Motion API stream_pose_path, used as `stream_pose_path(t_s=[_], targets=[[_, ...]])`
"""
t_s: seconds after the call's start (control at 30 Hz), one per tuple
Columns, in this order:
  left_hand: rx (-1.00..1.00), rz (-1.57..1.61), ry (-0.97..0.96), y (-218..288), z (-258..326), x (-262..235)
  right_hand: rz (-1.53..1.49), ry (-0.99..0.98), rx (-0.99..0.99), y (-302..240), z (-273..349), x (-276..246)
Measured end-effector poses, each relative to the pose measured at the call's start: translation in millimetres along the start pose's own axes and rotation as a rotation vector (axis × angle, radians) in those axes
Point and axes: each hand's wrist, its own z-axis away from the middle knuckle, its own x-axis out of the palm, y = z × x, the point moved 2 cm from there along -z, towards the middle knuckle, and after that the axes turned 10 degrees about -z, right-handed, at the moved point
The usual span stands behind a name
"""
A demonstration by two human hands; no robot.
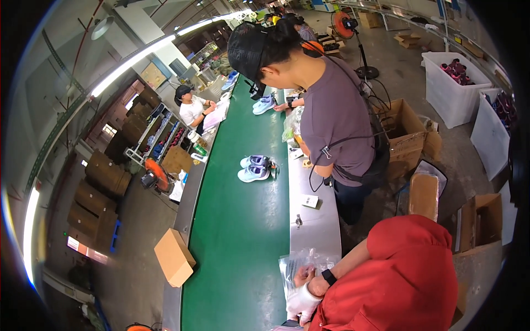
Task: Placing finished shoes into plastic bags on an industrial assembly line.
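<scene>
Just below me, at the near end of the steel bench [314,220], a person in red [403,276] presses both hands on clear plastic bags [301,262]. Pale sneakers [255,168] sit mid-way along the green belt [243,243], near its right edge.

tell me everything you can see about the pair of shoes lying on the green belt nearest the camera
The pair of shoes is pale: the farther one looks lilac, the nearer one light blue with a whitish sole. They look like soft fabric sports shoes. They lie side by side, touching, toes pointing to the picture's left, close to the right edge of the green conveyor belt beside the steel side table. Something small and dark sits at their heel end. No hand touches them; finer details are too small to tell.
</scene>
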Motion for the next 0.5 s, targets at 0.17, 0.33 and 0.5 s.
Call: stream_pose_path(t_s=[0.17, 0.33, 0.5], targets=[[-0.125, -0.072, -0.078, 4, 1, -3, 0.011, 0.041, -0.042, 4, -50, 36], [-0.11, 0.143, 0.172, 37, 12, -16, 0.021, 0.084, -0.095, 2, -39, 32], [0.017, 0.106, 0.207, 15, 7, -14, -0.069, 0.034, -0.007, -5, -34, 31]])
